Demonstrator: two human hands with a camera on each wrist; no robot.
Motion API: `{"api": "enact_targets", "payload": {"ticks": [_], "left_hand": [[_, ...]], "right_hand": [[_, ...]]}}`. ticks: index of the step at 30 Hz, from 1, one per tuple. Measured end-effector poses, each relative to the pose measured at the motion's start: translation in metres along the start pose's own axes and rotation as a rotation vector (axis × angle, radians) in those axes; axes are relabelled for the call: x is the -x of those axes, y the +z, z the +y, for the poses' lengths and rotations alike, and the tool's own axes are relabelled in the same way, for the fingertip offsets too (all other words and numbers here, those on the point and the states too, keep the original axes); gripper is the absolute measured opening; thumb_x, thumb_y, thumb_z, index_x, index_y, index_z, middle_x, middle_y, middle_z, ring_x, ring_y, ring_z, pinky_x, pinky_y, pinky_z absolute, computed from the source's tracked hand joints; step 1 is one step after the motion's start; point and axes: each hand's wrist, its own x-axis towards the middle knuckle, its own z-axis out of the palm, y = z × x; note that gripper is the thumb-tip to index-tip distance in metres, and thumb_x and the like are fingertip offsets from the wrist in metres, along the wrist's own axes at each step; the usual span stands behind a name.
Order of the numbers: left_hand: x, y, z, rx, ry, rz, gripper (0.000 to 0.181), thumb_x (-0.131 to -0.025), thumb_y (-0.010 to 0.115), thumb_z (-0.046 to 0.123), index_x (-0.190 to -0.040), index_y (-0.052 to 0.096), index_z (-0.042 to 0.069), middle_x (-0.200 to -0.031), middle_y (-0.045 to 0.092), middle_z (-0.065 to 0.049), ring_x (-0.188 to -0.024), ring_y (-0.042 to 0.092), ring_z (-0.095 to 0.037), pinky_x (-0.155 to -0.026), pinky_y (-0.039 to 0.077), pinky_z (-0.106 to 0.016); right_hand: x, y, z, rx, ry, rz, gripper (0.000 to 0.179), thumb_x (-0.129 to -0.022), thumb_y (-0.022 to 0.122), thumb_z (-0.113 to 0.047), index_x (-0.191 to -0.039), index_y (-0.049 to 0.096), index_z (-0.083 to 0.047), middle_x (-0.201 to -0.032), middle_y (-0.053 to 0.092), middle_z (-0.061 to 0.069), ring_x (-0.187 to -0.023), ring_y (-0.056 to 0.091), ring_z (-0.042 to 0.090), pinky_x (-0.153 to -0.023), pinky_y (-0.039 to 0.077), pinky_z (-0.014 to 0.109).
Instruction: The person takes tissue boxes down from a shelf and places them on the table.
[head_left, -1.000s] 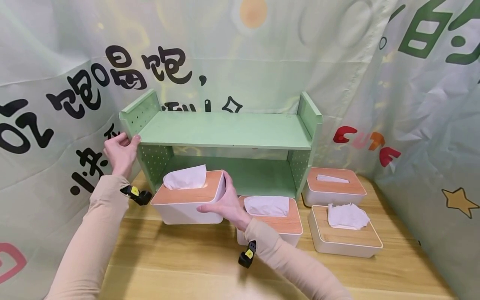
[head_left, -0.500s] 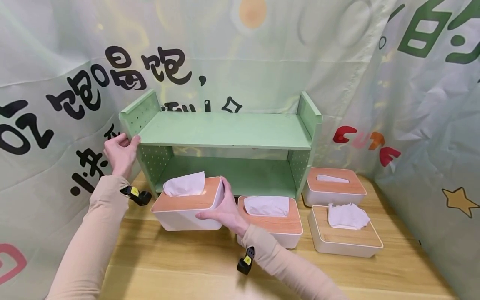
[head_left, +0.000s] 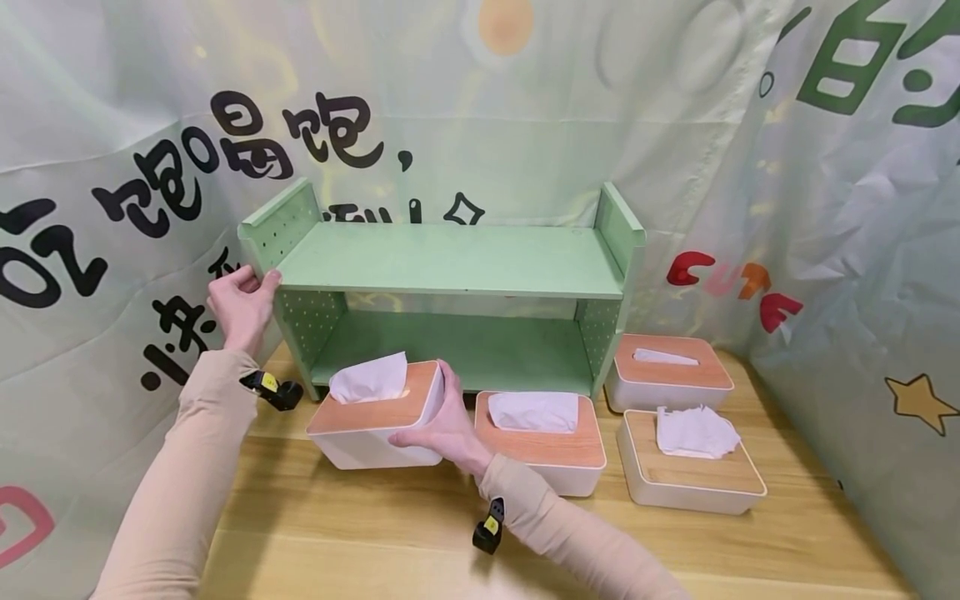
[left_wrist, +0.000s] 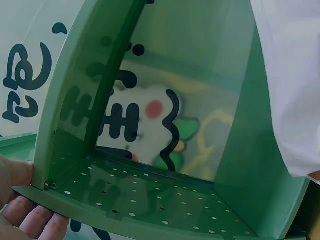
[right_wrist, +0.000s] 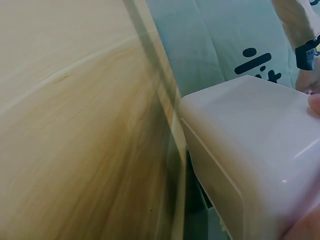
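Observation:
My left hand (head_left: pixel 243 308) grips the left side panel of a green two-tier shelf (head_left: pixel 450 260). Its thumb and fingers lie on either side of the panel edge in the left wrist view. At the right end of a white tissue box (head_left: pixel 352 450) with a wood-look lid, my right hand (head_left: pixel 446 429) holds on, thumb on the front face. A tissue sticks up from that box, which hangs slightly tilted in front of the lower tier. The right wrist view shows the box's white wall (right_wrist: pixel 260 125) and lower edge, apart from the wooden table (right_wrist: pixel 90 135).
A second tissue box (head_left: pixel 517 450) stands close to the right of the held one, partly behind my right wrist. Two more, a rear box (head_left: pixel 667 392) and a front box (head_left: pixel 701 497), sit right of the shelf. Printed fabric (head_left: pixel 487 150) hangs behind and at both sides.
The held tissue box has come down and slightly toward me, away from the lower tier, with my right hand on it. My left hand keeps its place on the shelf.

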Motion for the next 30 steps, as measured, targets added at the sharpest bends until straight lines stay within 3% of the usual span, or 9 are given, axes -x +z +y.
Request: {"api": "enact_targets", "payload": {"ticks": [10,12,15,18,21,24,26,29,30], "left_hand": [[0.000,0.000,0.000,-0.001,-0.005,-0.009,0.038,-0.094,0.069,0.025,-0.131,0.068,0.013,-0.124,0.069,-0.009,-0.068,0.057,0.014,-0.071,0.048,-0.006],[0.000,0.000,0.000,-0.002,-0.001,-0.008,0.038,-0.094,0.069,0.025,-0.129,0.069,0.013,-0.117,0.073,-0.003,-0.068,0.057,0.014,-0.071,0.048,-0.007],[0.000,-0.001,-0.001,0.004,0.008,-0.004,0.036,-0.093,0.070,0.025,-0.127,0.070,0.012,-0.094,0.076,0.019,-0.067,0.057,0.014,-0.072,0.047,-0.007],[0.000,0.000,-0.001,0.016,0.020,-0.002,0.035,-0.093,0.070,0.024,-0.126,0.071,0.010,-0.078,0.069,0.028,-0.067,0.057,0.014,-0.071,0.046,-0.008],[0.000,0.000,-0.001,0.024,0.025,0.000,0.035,-0.093,0.070,0.024,-0.126,0.071,0.010,-0.074,0.066,0.029,-0.067,0.058,0.014,-0.070,0.047,-0.007],[0.000,0.000,-0.002,0.020,0.020,0.002,0.036,-0.093,0.070,0.024,-0.126,0.071,0.011,-0.084,0.072,0.027,-0.068,0.058,0.014,-0.070,0.047,-0.007],[-0.001,0.001,-0.001,0.010,0.015,-0.001,0.036,-0.093,0.070,0.025,-0.127,0.070,0.012,-0.102,0.077,0.014,-0.068,0.058,0.014,-0.070,0.048,-0.007],[-0.002,0.001,-0.001,0.003,0.004,-0.005,0.038,-0.094,0.070,0.025,-0.130,0.069,0.013,-0.122,0.070,-0.009,-0.068,0.057,0.014,-0.070,0.048,-0.006],[-0.002,0.001,0.000,0.008,-0.001,-0.006,0.038,-0.094,0.070,0.024,-0.130,0.068,0.013,-0.124,0.069,-0.010,-0.068,0.057,0.014,-0.070,0.048,-0.006]], "right_hand": [[0.000,0.005,0.005,0.040,0.004,0.007,0.131,-0.057,0.094,-0.017,-0.160,0.014,-0.014,-0.154,0.033,0.015,-0.127,0.048,0.030,-0.108,0.046,0.047],[0.001,0.005,0.005,0.046,0.002,0.008,0.130,-0.057,0.094,-0.018,-0.160,0.015,-0.015,-0.154,0.034,0.015,-0.127,0.048,0.030,-0.108,0.047,0.048],[0.001,0.007,0.007,0.047,0.002,0.009,0.130,-0.056,0.094,-0.018,-0.160,0.015,-0.016,-0.155,0.033,0.015,-0.128,0.047,0.030,-0.109,0.045,0.048],[0.002,0.009,0.008,0.045,0.004,0.013,0.131,-0.056,0.095,-0.019,-0.160,0.015,-0.015,-0.157,0.031,0.016,-0.130,0.046,0.031,-0.111,0.043,0.049],[0.002,0.011,0.009,0.039,0.010,0.014,0.132,-0.056,0.095,-0.018,-0.160,0.015,-0.017,-0.157,0.030,0.016,-0.131,0.045,0.032,-0.112,0.042,0.050],[0.002,0.012,0.012,0.046,0.011,0.014,0.132,-0.056,0.095,-0.018,-0.160,0.015,-0.017,-0.157,0.030,0.016,-0.132,0.044,0.033,-0.112,0.042,0.051],[0.002,0.012,0.013,0.052,0.014,0.014,0.132,-0.056,0.095,-0.018,-0.160,0.015,-0.017,-0.157,0.030,0.016,-0.132,0.044,0.034,-0.113,0.042,0.051],[0.002,0.013,0.013,0.067,0.011,0.010,0.132,-0.056,0.095,-0.018,-0.160,0.014,-0.015,-0.157,0.029,0.018,-0.132,0.043,0.034,-0.113,0.042,0.053],[0.001,0.013,0.013,0.077,0.010,0.006,0.132,-0.056,0.095,-0.018,-0.160,0.014,-0.015,-0.158,0.028,0.017,-0.133,0.042,0.033,-0.113,0.041,0.052]]}}
